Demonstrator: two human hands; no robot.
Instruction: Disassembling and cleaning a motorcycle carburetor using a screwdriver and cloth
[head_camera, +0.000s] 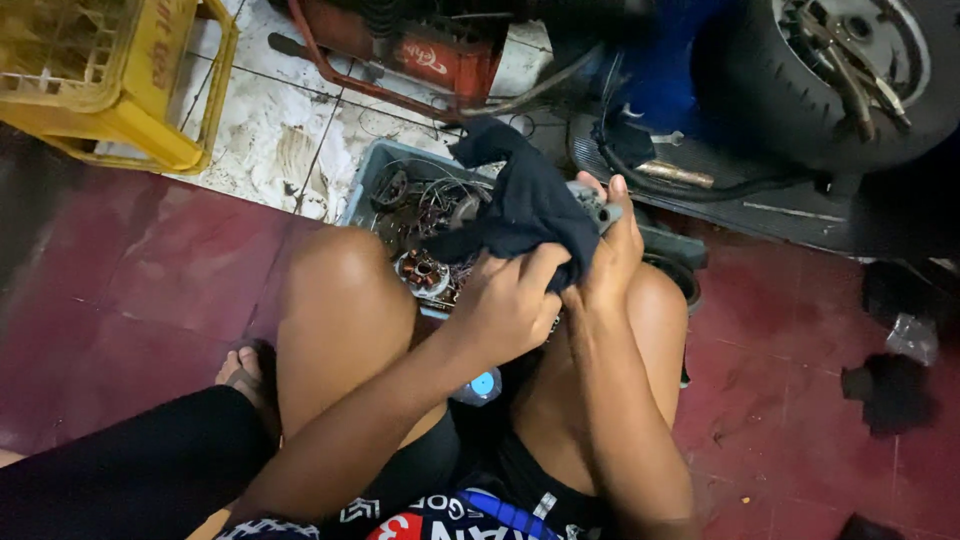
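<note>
Together, left hand (510, 300) and right hand (610, 250) grip a dark cloth (525, 205) around a grey metal part (595, 205), above a tray of parts (375, 175).

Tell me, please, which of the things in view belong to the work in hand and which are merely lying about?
In hand:
- dark cloth, gripped by the left hand and right hand
- grey metal part, partly wrapped in it

Lying about:
- grey tray of coils and scrap parts
- yellow crate
- tyre
- red machine frame
</note>
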